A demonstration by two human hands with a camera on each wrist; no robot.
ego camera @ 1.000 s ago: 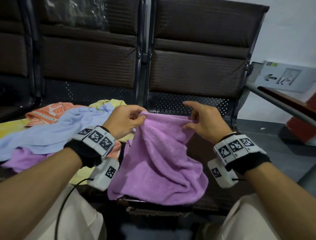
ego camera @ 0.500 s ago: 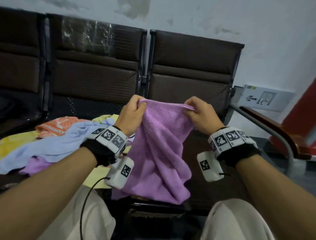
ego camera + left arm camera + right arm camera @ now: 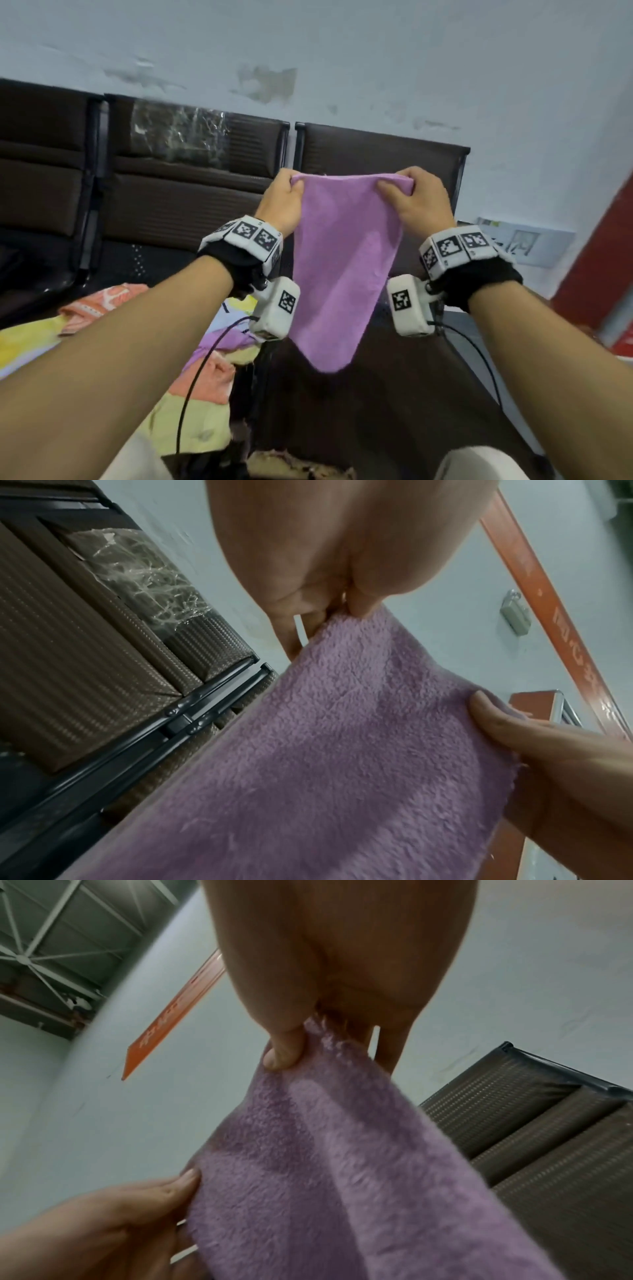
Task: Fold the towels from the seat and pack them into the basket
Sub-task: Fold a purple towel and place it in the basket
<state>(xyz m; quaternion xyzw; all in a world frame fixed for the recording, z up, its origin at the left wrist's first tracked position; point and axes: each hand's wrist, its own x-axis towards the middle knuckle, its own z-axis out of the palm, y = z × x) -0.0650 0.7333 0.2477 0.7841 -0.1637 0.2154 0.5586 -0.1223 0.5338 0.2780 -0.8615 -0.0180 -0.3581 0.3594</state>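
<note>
You hold the purple towel (image 3: 342, 260) up by its top corners, left hand (image 3: 282, 202) and right hand (image 3: 416, 200) each pinching one; it hangs unfolded over the seat (image 3: 394, 394). The other towels (image 3: 191, 394) lie unfolded; no basket shows.

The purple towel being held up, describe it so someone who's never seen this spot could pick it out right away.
Find the row of dark brown seats against the pale wall. In front of them, the left hand and right hand each pinch a top corner of the purple towel. It alone hangs in the air; the other towels lie heaped on the seat.
</note>
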